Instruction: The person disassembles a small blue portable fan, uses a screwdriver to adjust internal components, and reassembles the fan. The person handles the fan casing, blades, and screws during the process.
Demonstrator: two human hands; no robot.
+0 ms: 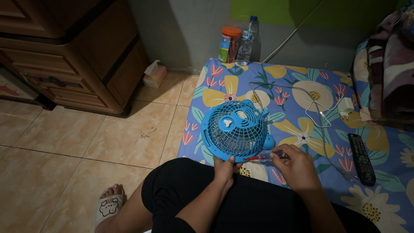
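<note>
A small blue table fan point(235, 129) lies tilted on the flowered mattress point(297, 129), its round grille facing up. My left hand point(225, 169) grips the grille's lower rim from below. My right hand point(295, 166) holds a screwdriver with a red and clear handle point(265, 157), its tip pointing left at the fan's lower edge. Both hands rest over my lap in black trousers.
A black remote point(361, 159) and a white charger with cable point(345, 107) lie on the mattress at right. A water bottle point(247, 41) and orange-lidded jar point(229, 43) stand by the wall. A wooden dresser point(73, 56) and a tissue pack point(154, 74) are at left on tile.
</note>
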